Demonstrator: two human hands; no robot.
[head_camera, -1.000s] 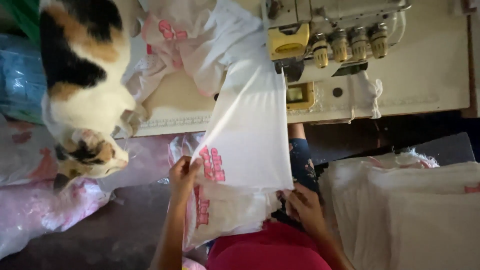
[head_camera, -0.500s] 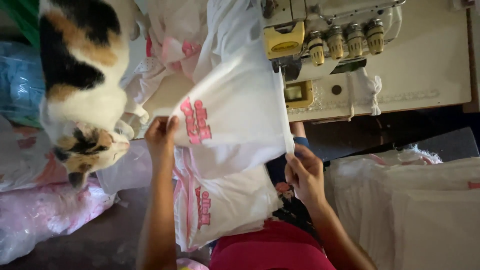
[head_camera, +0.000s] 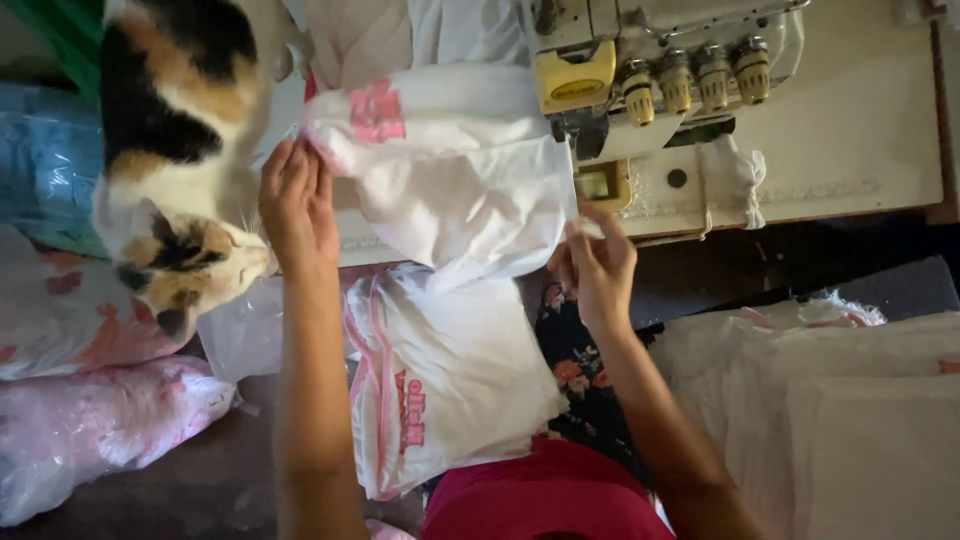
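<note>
I count two hands in my view: one left hand (head_camera: 297, 205) and one right hand (head_camera: 598, 265). One calico cat (head_camera: 180, 150) sits far left. One sewing machine (head_camera: 660, 70) stands at the far side, with four tension knobs (head_camera: 695, 85) in a row. Near right I see one stack of white sacks (head_camera: 830, 420). At the left I count two pink-printed plastic bundles (head_camera: 90, 400), and one blue bundle (head_camera: 45, 165).

White pink-printed sacks (head_camera: 450, 390) on lap, plastic bundles (head_camera: 90, 430) (translucent pink) left
</note>
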